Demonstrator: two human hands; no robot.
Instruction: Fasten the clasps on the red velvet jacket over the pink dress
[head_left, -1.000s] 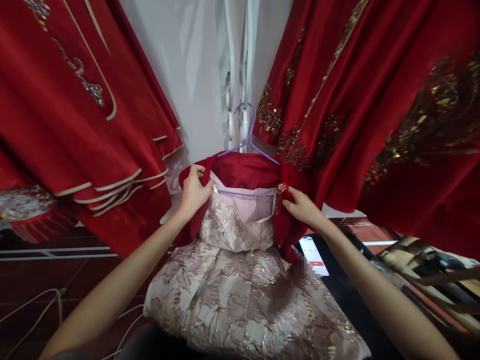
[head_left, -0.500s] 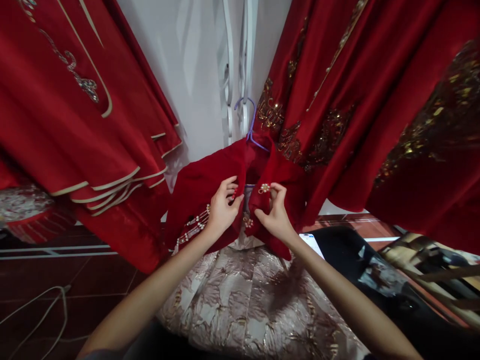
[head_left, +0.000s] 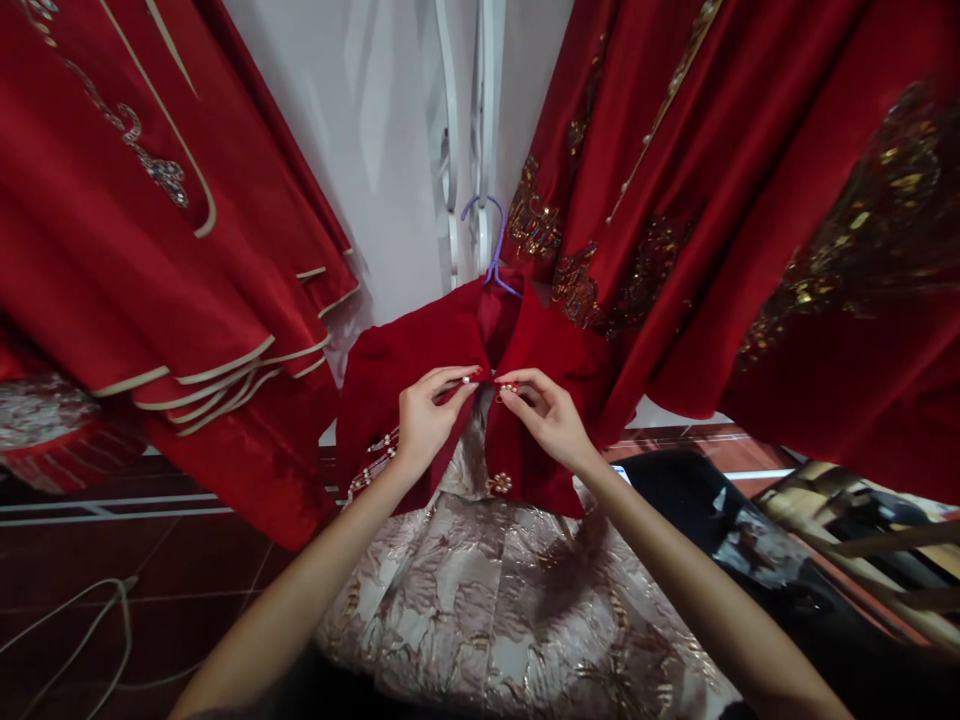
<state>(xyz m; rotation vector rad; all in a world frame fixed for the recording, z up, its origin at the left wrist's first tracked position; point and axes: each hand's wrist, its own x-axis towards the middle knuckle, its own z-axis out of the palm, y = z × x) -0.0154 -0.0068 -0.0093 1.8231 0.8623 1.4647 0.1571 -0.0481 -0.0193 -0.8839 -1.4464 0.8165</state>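
Note:
A short red velvet jacket hangs on a purple wire hanger over a pale gold brocade dress. My left hand pinches the jacket's left front edge at a small pearl fastening. My right hand pinches the right front edge at a gold clasp, fingertips almost touching the left hand's. The two front edges meet at chest height. A second gold clasp shows lower on the right panel. A pearl tassel hangs by my left wrist.
Long red embroidered gowns hang at the left and right. A white metal rack stands against the white wall behind. A black surface lies at the right. White cables trail over the dark red tiled floor.
My hands drew the open jacket fronts together over the dress bodice. They have since risen to the top clasp, and the edges now meet.

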